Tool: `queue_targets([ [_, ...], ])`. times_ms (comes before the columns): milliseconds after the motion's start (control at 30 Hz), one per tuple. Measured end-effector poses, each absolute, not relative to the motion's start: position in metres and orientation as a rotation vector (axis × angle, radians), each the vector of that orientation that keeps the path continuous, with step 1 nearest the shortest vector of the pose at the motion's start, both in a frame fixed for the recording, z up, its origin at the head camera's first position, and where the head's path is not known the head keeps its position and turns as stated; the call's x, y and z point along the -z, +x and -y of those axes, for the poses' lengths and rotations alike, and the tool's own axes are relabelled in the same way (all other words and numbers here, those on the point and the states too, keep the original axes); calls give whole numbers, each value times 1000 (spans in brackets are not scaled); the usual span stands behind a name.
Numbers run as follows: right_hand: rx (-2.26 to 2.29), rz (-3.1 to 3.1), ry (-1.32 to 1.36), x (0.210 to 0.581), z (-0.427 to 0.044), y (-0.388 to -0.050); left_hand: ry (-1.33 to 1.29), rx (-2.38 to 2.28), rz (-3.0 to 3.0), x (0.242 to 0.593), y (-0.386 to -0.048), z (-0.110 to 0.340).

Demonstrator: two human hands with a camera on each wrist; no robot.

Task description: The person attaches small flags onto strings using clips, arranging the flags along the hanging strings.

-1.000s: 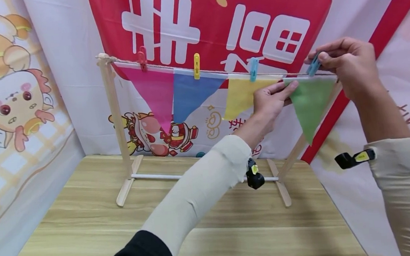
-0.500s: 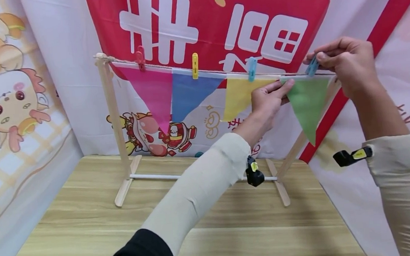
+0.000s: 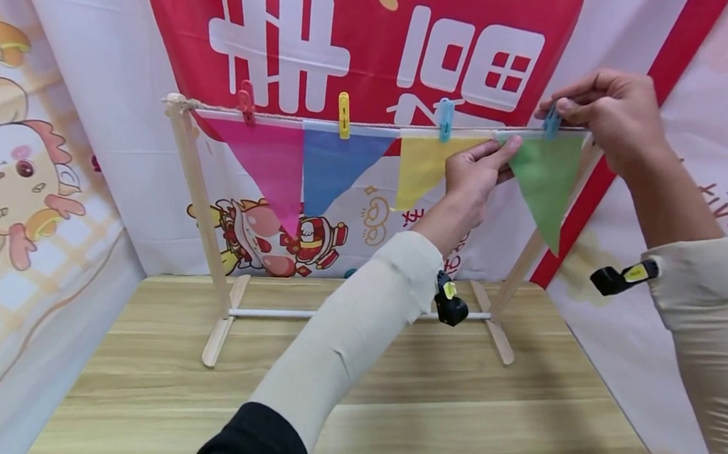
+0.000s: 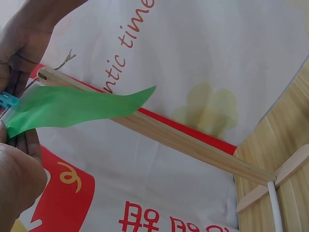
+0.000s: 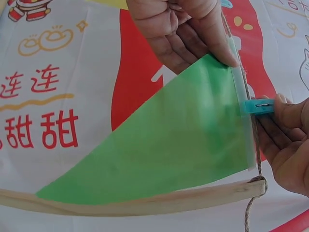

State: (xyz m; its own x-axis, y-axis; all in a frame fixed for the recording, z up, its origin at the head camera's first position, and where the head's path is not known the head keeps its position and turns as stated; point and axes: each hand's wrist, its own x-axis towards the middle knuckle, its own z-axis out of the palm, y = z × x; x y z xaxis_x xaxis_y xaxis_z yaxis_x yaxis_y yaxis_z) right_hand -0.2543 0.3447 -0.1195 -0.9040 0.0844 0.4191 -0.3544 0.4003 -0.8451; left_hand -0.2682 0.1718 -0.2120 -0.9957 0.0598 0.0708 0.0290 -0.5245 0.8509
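Note:
A green triangular flag (image 3: 547, 184) hangs point down by the right end of a twine line (image 5: 243, 67). My left hand (image 3: 478, 175) pinches its upper left corner between thumb and fingers. With thumb and fingertips, my right hand (image 3: 625, 117) holds a blue clothespin (image 5: 259, 106), whose jaws sit over the twine and the flag's white top edge. Farther left hang a yellow flag (image 3: 420, 169) under a light blue clothespin (image 3: 447, 119), a blue flag (image 3: 340, 165) under a yellow clothespin (image 3: 344, 116), and a pink flag (image 3: 269, 163) under a red clothespin (image 3: 247, 103).
The twine is tied between two wooden posts, the left post (image 3: 201, 211) and the right post (image 4: 164, 137). A white rod (image 3: 274, 312) joins their feet above the wood-grain table (image 3: 290, 432). A printed cloth backdrop (image 3: 163, 200) stands close behind.
The right hand has lowered the blue clothespin slightly, from a tilt to more upright, onto the green flag's top edge. The left hand keeps its pinch on the corner; the view shifts slightly.

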Motion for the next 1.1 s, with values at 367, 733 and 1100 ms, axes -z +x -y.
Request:
queue_targets([
  [367, -1335, 2365, 226, 121, -346, -255, 149, -2717, -1493, 213, -271, -174],
  [733, -1232, 2416, 237, 121, -346, -255, 125, -2726, -1477, 211, -274, -176],
  [1100, -1182, 2509, 264, 118, -355, -252, 146, -2723, -1465, 210, -272, -174],
])
